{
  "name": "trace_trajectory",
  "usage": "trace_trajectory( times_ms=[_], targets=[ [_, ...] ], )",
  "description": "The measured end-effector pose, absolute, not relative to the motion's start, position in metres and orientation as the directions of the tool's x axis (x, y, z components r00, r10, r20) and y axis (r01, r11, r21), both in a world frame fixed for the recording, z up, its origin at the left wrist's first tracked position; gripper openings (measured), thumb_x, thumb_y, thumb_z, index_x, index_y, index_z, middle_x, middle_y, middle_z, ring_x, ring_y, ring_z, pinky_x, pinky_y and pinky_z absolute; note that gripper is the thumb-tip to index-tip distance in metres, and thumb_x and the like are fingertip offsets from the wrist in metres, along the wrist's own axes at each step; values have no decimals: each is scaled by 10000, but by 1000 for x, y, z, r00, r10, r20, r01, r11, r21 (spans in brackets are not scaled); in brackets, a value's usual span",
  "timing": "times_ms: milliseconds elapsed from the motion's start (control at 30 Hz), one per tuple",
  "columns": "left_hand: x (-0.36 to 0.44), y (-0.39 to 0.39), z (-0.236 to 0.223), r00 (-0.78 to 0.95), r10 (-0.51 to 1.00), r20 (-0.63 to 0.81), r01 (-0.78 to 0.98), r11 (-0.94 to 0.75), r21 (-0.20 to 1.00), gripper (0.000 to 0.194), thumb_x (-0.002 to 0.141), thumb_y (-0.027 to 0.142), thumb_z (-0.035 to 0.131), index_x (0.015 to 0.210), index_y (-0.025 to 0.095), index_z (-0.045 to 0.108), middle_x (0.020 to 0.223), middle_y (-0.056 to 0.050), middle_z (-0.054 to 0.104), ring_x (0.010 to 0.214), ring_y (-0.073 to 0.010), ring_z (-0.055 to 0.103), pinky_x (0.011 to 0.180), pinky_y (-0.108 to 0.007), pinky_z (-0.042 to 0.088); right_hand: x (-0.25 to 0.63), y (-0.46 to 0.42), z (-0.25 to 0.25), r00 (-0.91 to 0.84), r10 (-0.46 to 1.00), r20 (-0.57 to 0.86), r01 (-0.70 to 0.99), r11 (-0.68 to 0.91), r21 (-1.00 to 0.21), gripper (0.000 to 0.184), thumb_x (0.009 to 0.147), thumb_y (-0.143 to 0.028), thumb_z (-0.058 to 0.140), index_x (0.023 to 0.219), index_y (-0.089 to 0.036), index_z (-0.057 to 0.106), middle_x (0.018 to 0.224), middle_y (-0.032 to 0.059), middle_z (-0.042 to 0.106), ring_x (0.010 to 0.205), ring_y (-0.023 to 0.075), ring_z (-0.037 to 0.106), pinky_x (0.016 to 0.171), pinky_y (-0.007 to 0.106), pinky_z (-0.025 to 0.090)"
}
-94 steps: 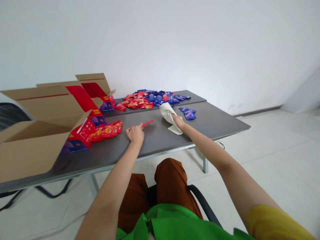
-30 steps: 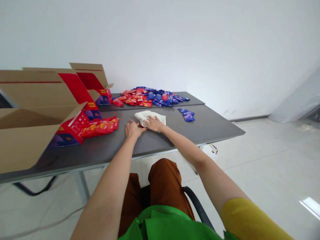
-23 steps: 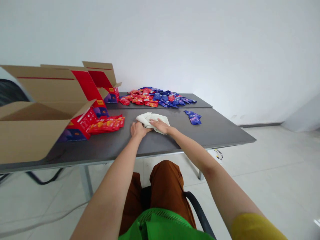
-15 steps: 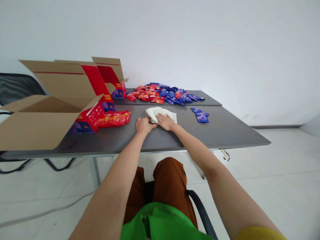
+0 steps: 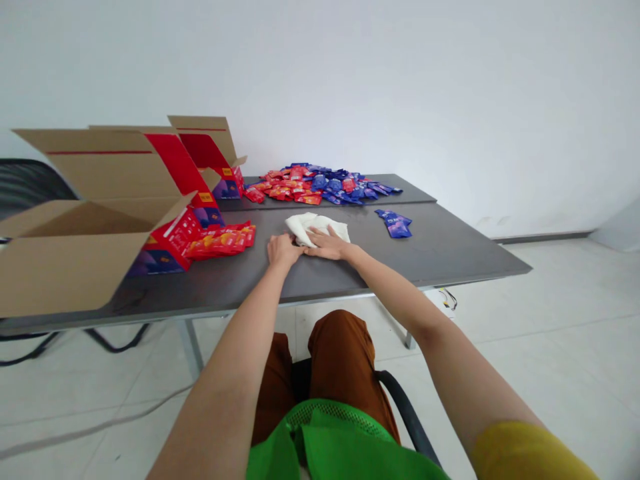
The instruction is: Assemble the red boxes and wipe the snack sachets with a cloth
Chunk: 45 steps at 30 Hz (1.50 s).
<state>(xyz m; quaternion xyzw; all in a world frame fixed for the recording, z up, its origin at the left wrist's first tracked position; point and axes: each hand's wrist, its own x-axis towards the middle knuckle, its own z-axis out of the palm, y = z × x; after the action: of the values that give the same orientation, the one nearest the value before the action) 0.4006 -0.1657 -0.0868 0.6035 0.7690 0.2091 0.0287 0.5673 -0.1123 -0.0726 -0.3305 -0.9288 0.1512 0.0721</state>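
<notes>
A crumpled white cloth (image 5: 320, 224) lies on the grey table in front of me. My right hand (image 5: 327, 245) rests on its near side, palm down, with the fingers stretched out over the fabric. At the cloth's left edge, my left hand (image 5: 284, 252) is closed, its fingers curled toward the tabletop. What its fingertips hold, if anything, is hidden. The two hands nearly touch at the thumbs.
Open cardboard boxes (image 5: 70, 270) stand at the left, flaps spread. Red packets (image 5: 223, 241) lie beside the nearest box. A mixed heap of red and blue packets (image 5: 320, 185) sits at the back. Blue packets (image 5: 396, 224) lie to the right on the table (image 5: 430, 250).
The view has shifted slightly. My right hand's fingers lie flatter and more spread on the cloth. A bit of red that showed under the cloth between the hands is no longer visible.
</notes>
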Motion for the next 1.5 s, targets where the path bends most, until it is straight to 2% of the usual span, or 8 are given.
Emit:
trace_trajectory(
  times_ms=[133,300,533,733,867,967,1067,1500],
  targets=[
    [401,-169,-84,-311,929,202,897,217,384,602,671,604,685,1104,187,731,1046,-154,707,1057,-315,608,852,-359,484,562,-109,-74,-806,592,0,543,740,-397,632,944,-501,408,1525,-273,309,1577,7,260,1484,285,110,1166,543,-101],
    [400,-168,-86,-249,940,233,916,151,371,665,685,669,642,1180,228,689,1129,-112,692,1118,-300,580,906,-344,452,559,-93,-86,-698,714,53,631,649,-426,641,992,-544,233,1515,-192,348,1572,55,260,1475,246,169,1201,447,-51],
    [399,-162,-92,-252,943,217,921,165,352,826,667,741,615,1288,197,620,1268,-109,640,1211,-309,529,956,-334,424,571,-80,-83,-533,843,66,788,524,-322,612,1018,-478,183,1478,-145,410,1538,105,339,1466,222,213,1194,473,4],
    [399,-163,-91,-255,937,238,920,160,357,777,656,729,635,1244,221,644,1231,-102,662,1206,-321,537,948,-351,436,574,-88,-84,-628,768,126,718,634,-286,592,1022,-427,173,1480,-123,393,1545,101,328,1481,190,151,1197,470,3],
    [400,-166,-88,-271,935,231,910,171,376,670,662,694,649,1144,231,691,1101,-104,712,1116,-304,595,889,-348,470,568,-105,-85,-760,636,136,569,752,-333,622,1021,-458,138,1492,-133,382,1555,70,311,1474,192,180,1203,399,-81],
    [401,-168,-87,-275,933,233,904,169,392,640,659,680,654,1086,208,716,1058,-119,721,1077,-311,613,852,-352,486,564,-111,-85,-748,653,121,564,721,-403,672,1012,-516,78,1503,-164,370,1552,56,318,1466,222,213,1164,427,-205],
    [400,-168,-87,-281,927,250,902,165,399,639,652,668,666,1093,207,712,1057,-115,720,1073,-310,611,849,-348,482,561,-107,-86,-725,680,108,585,691,-424,685,999,-560,69,1521,-204,334,1557,37,310,1469,208,201,1166,419,-198],
    [398,-164,-93,-226,938,264,901,98,422,733,676,677,666,1256,232,625,1282,-54,648,1201,-284,524,976,-339,407,570,-89,-90,-495,839,227,796,543,-269,602,1010,-488,185,1453,-180,451,1465,128,460,1444,277,270,1072,565,-276]
  ],
)
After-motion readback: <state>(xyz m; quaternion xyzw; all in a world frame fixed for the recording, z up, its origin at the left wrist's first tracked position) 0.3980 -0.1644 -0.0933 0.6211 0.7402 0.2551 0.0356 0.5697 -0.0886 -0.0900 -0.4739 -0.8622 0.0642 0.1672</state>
